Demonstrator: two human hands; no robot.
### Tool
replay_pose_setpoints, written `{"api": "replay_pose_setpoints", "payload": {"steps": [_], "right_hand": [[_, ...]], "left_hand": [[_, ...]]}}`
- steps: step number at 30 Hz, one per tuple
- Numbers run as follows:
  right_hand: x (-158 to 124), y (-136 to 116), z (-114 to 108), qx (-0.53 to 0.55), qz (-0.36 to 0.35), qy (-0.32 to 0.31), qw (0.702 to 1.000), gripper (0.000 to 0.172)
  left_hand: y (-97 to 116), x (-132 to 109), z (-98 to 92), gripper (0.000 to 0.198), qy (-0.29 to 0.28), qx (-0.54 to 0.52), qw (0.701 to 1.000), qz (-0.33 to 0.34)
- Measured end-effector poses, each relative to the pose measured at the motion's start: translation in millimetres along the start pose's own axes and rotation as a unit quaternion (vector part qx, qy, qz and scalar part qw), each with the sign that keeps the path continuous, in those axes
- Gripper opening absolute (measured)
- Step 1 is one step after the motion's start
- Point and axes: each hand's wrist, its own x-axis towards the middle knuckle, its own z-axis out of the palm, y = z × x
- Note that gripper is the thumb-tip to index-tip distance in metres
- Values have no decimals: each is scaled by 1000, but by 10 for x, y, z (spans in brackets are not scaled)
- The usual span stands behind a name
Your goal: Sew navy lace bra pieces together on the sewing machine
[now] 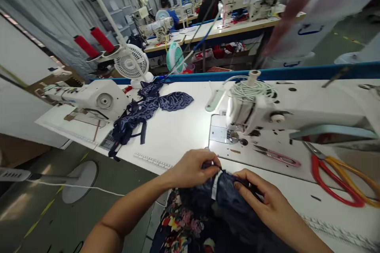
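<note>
At the near edge of the white sewing table (178, 130), both of my hands pinch a piece of dark navy patterned fabric (228, 197). A small white label (215, 185) shows in the fabric between them. My left hand (192, 168) is closed on the fabric's upper left edge. Fingers of my right hand (261, 191) press the fabric from the right. The sewing machine (255, 106) stands just behind my hands, with its needle plate (221, 134) lit.
A pile of navy fabric pieces (145, 112) lies to the left beside a second machine (89, 97). Pink thread snips (277, 157) and red and orange scissors (335, 178) lie to the right. Small fans (130, 63), red thread cones (95, 43) and other workers sit farther back.
</note>
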Motion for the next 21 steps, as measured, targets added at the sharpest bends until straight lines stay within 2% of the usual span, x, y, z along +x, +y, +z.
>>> {"api": "replay_pose_setpoints", "payload": {"steps": [2, 4, 6, 9, 11, 16, 19, 21], "right_hand": [[174, -16, 54, -19, -24, 22, 999, 37], [388, -16, 119, -41, -48, 41, 997, 45], [602, 21, 193, -79, -72, 61, 992, 50], [832, 155, 290, -133, -124, 88, 979, 49], [902, 267, 323, -147, -159, 96, 971, 43], [929, 444, 323, -181, -209, 120, 953, 33], [951, 470, 320, -195, -219, 119, 949, 30], [972, 485, 327, -201, -217, 117, 948, 29]], "left_hand": [[-34, 179, -293, 15, 40, 195, 979, 36], [-126, 421, -571, 19, 73, 326, 942, 22], [-278, 666, -799, 23, 138, 378, 915, 3], [-575, 894, -1029, 31, 206, 388, 898, -38], [-782, 913, -1137, 39, 243, 383, 888, -73], [-1275, 686, -1510, 29, 331, 369, 845, -199], [-1524, 543, -1806, 25, 356, 366, 814, -276], [-1644, 482, -1955, 28, 357, 362, 804, -309]]}}
